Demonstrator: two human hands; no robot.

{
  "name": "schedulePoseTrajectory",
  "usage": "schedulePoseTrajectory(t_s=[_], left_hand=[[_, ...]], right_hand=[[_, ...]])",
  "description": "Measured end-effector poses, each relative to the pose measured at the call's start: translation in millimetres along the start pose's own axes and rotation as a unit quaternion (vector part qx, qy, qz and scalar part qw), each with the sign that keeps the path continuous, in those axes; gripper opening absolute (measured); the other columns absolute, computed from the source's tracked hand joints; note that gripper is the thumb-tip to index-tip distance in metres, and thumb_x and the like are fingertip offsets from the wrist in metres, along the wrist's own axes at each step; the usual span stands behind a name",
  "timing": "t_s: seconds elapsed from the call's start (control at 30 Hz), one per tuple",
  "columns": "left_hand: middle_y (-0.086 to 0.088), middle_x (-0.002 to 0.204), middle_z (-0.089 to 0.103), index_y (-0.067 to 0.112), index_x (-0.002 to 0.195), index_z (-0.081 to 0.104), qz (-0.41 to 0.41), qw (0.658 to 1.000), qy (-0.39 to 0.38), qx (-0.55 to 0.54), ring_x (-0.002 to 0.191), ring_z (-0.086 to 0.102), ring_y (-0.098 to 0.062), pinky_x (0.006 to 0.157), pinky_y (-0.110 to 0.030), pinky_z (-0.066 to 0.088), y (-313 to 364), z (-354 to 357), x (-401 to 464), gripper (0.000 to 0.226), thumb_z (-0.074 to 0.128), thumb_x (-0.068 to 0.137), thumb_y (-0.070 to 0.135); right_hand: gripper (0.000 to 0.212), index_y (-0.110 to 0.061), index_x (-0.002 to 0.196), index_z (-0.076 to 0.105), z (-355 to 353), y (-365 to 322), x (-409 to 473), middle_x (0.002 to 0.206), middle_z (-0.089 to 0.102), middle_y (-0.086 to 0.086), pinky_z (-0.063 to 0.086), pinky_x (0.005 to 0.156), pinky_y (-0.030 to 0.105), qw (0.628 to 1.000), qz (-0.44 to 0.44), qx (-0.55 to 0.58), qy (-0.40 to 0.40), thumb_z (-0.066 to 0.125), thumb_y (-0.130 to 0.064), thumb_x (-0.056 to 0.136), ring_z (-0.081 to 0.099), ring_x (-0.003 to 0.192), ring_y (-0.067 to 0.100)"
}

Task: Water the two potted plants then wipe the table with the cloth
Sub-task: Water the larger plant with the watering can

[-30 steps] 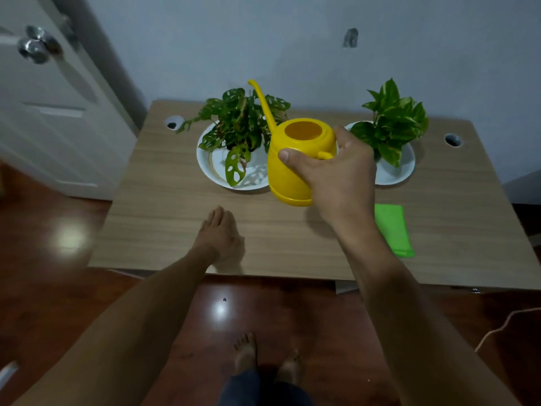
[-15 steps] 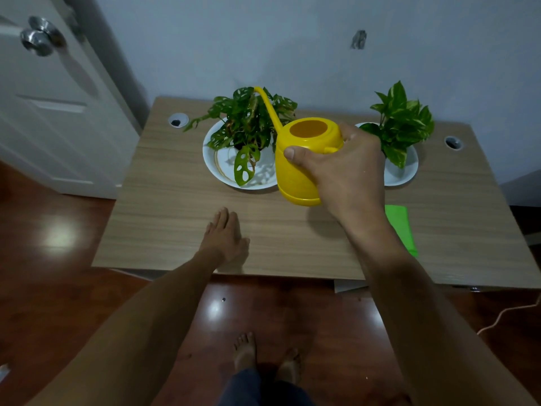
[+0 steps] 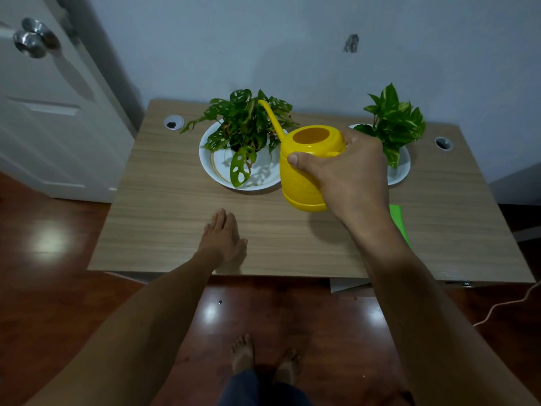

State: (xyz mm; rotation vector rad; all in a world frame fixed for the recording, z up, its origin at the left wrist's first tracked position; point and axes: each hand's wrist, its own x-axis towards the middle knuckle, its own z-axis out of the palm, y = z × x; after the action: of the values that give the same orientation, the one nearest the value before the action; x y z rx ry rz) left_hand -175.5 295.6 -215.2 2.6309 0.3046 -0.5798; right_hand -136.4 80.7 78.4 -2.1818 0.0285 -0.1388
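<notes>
Head view: the left hand [image 3: 224,240] lies flat on the table [image 3: 164,206], fingers spread and holding nothing. The left plant [image 3: 243,127] stands in its white dish [image 3: 210,165] – the spout reaches its leaves. The right hand [image 3: 348,174] grips the yellow watering can [image 3: 304,177] above the table; behind are the right plant [image 3: 392,124] and the green cloth [image 3: 398,221].

Pale wall [image 3: 292,39]; glossy wooden floor [image 3: 44,288]

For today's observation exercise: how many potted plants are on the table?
2. The plant with holed leaves sits in a white dish at the back centre, under the yellow watering can's spout. The variegated plant sits back right, partly behind the right hand.
</notes>
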Motion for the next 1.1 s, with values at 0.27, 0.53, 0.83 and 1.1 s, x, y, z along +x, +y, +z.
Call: schedulePoseTrajectory(t_s=[0.27, 0.53, 0.83, 1.1], left_hand=[[-0.014, 0.171, -0.008, 0.011, 0.162, 0.004, 0.002, 1.000, 0.007, -0.004, 0.159, -0.008, -0.031, 0.128, -0.049, 0.005, -1.7, 0.8, 0.5, 0.093, 0.050, 0.095, 0.056], [-0.013, 0.171, -0.009, 0.011, 0.162, 0.004, 0.000, 1.000, 0.001, -0.003, 0.159, -0.008, -0.031, 0.128, -0.049, 0.005, -1.4, -1.4, -0.3, 0.093, 0.052, 0.095, 0.055], [-0.013, 0.171, -0.009, 0.012, 0.162, 0.004, 0.000, 1.000, -0.002, -0.009, 0.159, -0.008, -0.032, 0.128, -0.050, 0.005, -1.5, -1.7, 0.2, 0.094, 0.052, 0.095, 0.056], [-0.014, 0.171, -0.009, 0.012, 0.162, 0.004, 0.001, 1.000, -0.001, -0.011, 0.159, -0.009, -0.032, 0.128, -0.051, 0.005, -1.1, -2.2, -0.7, 0.093, 0.052, 0.095, 0.055]], right_hand=[[0.054, -0.019, 0.110, 0.074, 0.7, -4.9, 0.3, 0.098, 0.071, -0.002, 0.048, 0.074, 0.030, 1.000, -0.004, -0.002, -0.002, 0.092, -0.047, 0.068, 0.068, 0.098, 0.026], [0.055, -0.019, 0.112, 0.073, 4.3, -15.4, 2.5, 0.096, 0.069, -0.004, 0.046, 0.073, 0.028, 1.000, -0.013, -0.002, -0.005, 0.092, -0.048, 0.069, 0.068, 0.096, 0.022], [0.052, -0.021, 0.108, 0.074, 11.0, -20.3, 2.2, 0.093, 0.069, -0.005, 0.048, 0.073, 0.029, 1.000, -0.013, 0.007, -0.014, 0.094, -0.045, 0.067, 0.069, 0.094, 0.022], [0.051, -0.023, 0.109, 0.072, 9.7, -17.2, 5.8, 0.094, 0.068, -0.003, 0.051, 0.076, 0.030, 1.000, -0.007, 0.001, -0.012, 0.092, -0.047, 0.068, 0.068, 0.097, 0.023]])
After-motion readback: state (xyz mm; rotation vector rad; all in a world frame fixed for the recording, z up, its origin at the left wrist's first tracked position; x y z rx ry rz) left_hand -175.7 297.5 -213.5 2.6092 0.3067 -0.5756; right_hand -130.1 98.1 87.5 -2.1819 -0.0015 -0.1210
